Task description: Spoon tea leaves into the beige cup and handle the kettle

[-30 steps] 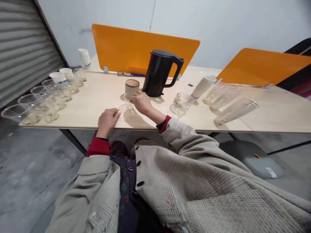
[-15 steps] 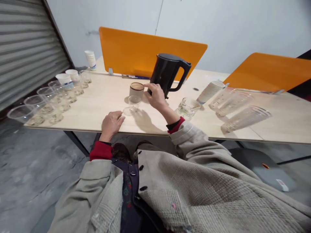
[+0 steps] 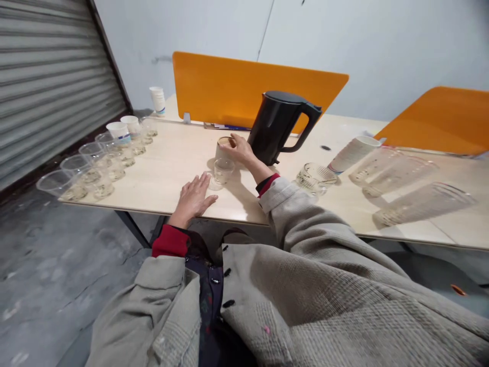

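My right hand (image 3: 240,149) reaches across the light wooden table (image 3: 171,163) and closes its fingers on a small pale jar with a brown wooden lid (image 3: 223,145). A clear plastic cup (image 3: 222,171) stands upright just in front of the jar, near my right wrist. My left hand (image 3: 193,196) lies flat on the table's near edge with its fingers stretched out and holds nothing. A black electric kettle (image 3: 278,127) stands just right of the jar, its handle pointing right.
Several clear plastic cups (image 3: 82,171) and paper cups (image 3: 124,128) line the table's left edge. A glass mug (image 3: 314,178), a stack of paper cups (image 3: 353,153) and stacks of clear cups (image 3: 420,204) lie to the right. Orange dividers (image 3: 244,92) stand behind.
My right hand left the clear cup and moved back to the lidded jar, where it now grips. My left hand opened flat and slid slightly forward. The camera view shifted left.
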A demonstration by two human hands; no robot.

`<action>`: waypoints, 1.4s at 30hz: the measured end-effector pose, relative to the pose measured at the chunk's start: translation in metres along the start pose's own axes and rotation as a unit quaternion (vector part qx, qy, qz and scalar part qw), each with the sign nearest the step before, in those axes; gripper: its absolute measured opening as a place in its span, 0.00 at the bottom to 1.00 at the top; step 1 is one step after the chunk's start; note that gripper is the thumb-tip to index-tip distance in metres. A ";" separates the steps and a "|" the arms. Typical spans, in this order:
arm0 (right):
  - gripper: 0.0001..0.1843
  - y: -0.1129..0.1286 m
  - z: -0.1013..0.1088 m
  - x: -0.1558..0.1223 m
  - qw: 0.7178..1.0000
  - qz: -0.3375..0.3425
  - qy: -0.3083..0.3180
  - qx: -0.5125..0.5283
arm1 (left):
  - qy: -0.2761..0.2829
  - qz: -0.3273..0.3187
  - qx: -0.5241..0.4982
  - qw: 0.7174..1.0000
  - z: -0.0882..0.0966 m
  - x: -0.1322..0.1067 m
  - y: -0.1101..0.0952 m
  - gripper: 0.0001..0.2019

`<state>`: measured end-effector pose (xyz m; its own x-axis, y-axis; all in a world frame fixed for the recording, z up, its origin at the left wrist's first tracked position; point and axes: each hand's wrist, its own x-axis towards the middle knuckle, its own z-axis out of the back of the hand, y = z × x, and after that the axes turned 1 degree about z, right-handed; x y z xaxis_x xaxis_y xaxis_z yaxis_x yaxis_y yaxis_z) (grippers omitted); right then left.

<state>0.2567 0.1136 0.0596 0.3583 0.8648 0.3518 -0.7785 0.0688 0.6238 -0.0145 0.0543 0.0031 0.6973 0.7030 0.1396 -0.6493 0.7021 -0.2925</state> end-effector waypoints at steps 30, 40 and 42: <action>0.40 -0.006 0.082 -0.046 0.954 0.218 -0.206 -0.012 | -0.151 0.018 -0.077 0.985 -0.018 -0.003 0.011 0.26; 0.41 0.036 0.092 -0.182 0.976 0.173 -0.072 0.111 | -0.193 0.041 -0.095 0.976 -0.019 -0.014 0.011 0.20; 0.40 0.037 0.080 -0.191 0.979 0.158 -0.048 0.121 | -0.193 0.045 -0.093 0.976 -0.018 -0.014 0.010 0.20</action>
<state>0.2004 -0.0886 0.0714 0.1759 0.7723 0.6104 -0.7170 -0.3243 0.6171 -0.0250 0.0496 -0.0190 0.4501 0.7763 0.4414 -0.6108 0.6282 -0.4819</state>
